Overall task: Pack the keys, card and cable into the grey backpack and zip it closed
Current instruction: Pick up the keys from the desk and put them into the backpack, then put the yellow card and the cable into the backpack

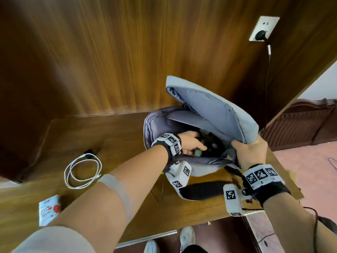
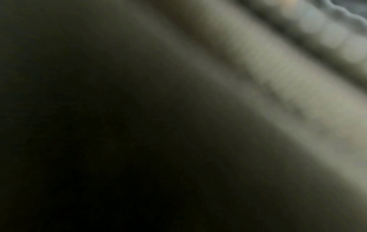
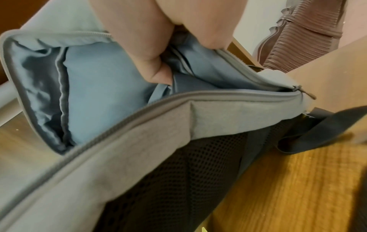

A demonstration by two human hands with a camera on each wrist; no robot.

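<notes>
Wood panelling backs a brown desk (image 1: 127,128) set into a corner, and the grey backpack (image 1: 209,114) lies on it toward the right edge with its main compartment unzipped. The right hand (image 1: 249,152) is clamped on the rim of the lifted front flap, thumb tucked inside against the blue lining, holding the mouth wide. The left hand (image 1: 189,141) reaches down into the opening; its fingers are around something small and teal with dark bits beside it, likely the keys, though I cannot tell how firm the grip is, since the left wrist view shows only a dim blur. On the desk to the left of the bag, well apart from both hands, rests the coiled white cable (image 1: 83,170). Nearer the front left edge lies the card (image 1: 49,209), white with red print. A black shoulder strap (image 1: 200,190) trails over the desk in front of the bag. A wall socket (image 1: 263,31) up right carries a black plug.
</notes>
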